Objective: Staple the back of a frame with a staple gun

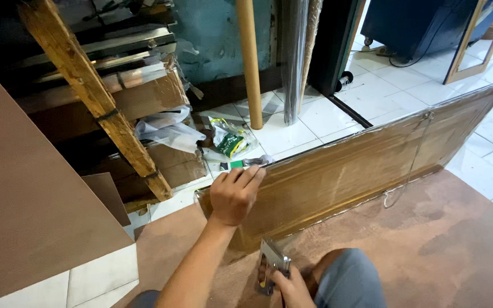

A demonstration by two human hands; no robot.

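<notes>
1. A person kneels on a brown floor mat, seen from above; one knee in grey cloth shows at the bottom centre.
2. A long framed panel wrapped in clear plastic stands on its long edge, running from centre left up to the upper right. A thin hanging wire crosses its back.
3. The left hand, centre left, curls over the panel's top corner, fingers closed on the edge and pinching the plastic wrap.
4. The right hand, bottom centre, is closed around a metal staple gun held low against the panel's lower edge.
5. A fair judgement: the work goes best with the wrap pulled taut by the left hand, the panel kept upright, and the tool pressed flat and square before firing.
6. Upper left: a wooden ladder leans over stacked boards. Crumpled plastic bags lie on white tiles beside a wooden pole.
</notes>
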